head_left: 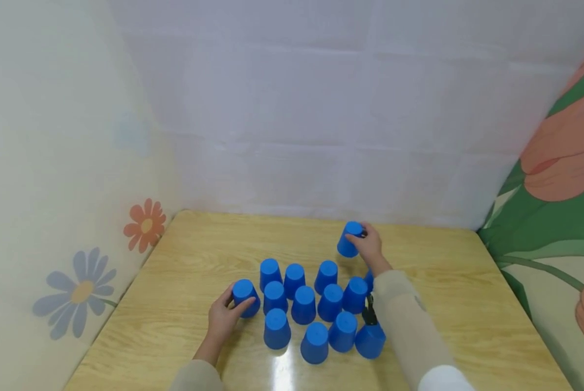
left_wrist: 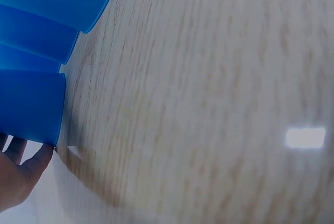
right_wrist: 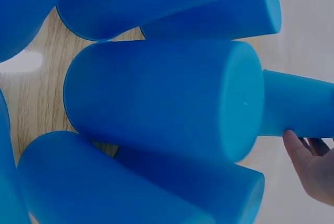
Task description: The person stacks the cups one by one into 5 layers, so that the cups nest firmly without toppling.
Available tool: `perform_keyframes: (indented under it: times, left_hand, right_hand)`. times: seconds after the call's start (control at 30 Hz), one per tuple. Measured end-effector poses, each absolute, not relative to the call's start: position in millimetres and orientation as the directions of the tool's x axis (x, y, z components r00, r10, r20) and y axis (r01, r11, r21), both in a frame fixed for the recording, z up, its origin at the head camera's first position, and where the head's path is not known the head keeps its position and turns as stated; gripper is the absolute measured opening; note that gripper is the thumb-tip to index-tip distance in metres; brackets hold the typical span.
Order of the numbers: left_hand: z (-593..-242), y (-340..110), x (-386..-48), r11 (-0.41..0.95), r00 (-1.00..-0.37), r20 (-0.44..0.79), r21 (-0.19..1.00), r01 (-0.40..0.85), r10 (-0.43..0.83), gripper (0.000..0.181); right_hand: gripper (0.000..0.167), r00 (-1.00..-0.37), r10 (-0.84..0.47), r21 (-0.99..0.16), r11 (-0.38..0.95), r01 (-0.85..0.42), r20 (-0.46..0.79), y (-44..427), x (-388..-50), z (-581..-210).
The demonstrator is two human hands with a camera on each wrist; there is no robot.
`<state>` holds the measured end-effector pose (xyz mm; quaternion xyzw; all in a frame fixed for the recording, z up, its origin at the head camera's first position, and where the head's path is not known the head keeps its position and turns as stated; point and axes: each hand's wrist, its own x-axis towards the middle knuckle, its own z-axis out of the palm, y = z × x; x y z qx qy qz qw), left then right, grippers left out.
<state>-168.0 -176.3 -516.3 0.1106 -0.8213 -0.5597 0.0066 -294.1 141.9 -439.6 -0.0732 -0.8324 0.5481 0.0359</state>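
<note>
Several blue plastic cups stand upside down in a cluster on the wooden table, among them a front cup (head_left: pixel 314 343). At the cluster's left edge my left hand (head_left: pixel 221 317) grips a blue cup (head_left: pixel 243 297), thumb on its near side. That cup (left_wrist: pixel 31 106) and part of the left hand (left_wrist: pixel 23 174) show in the left wrist view. Behind the cluster, my right hand (head_left: pixel 369 247) holds another inverted cup (head_left: pixel 349 241) between thumb and fingers. Whether it touches the table cannot be told. In the right wrist view, a nearer cup (right_wrist: pixel 156 98) partly hides the held one (right_wrist: pixel 295 104).
The table (head_left: pixel 213 239) meets a white cloth backdrop (head_left: pixel 292 108) at the back. Flower-printed panels (head_left: pixel 81 293) flank it on both sides. A black strap (head_left: pixel 369 314) shows by the right sleeve, in front of a cup. The right forearm partly covers a cup at the cluster's right.
</note>
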Motion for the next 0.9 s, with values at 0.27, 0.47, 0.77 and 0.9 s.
perform_keyframes:
  times: [0.27,0.47,0.77,0.9]
  left_hand:
    - [-515,-176,-167,0.338,-0.976,-0.106,0.926,-0.166,-0.188,0.076]
    - [-515,-174,-165,0.327,-0.977,-0.106,0.931,-0.163,-0.186,0.078]
    - [-514,-173,-164,0.322,-0.973,-0.112,0.931,-0.174,-0.202,0.079]
    - [-514,-174,-164,0.319,-0.973,-0.112,0.931,-0.175,-0.204,0.082]
  right_hand:
    - [0.052,-0.979,0.178,-0.927,0.342,0.152,-0.095,137,-297,-447]
    - [0.051,-0.972,0.186,-0.931,0.307,0.199,-0.146,137,-295,-450]
    - [0.047,-0.967,0.183,-0.924,0.306,0.228,-0.178,137,-288,-453]
    - [0.046,-0.967,0.183,-0.927,0.296,0.228,-0.179,135,-289,-456]
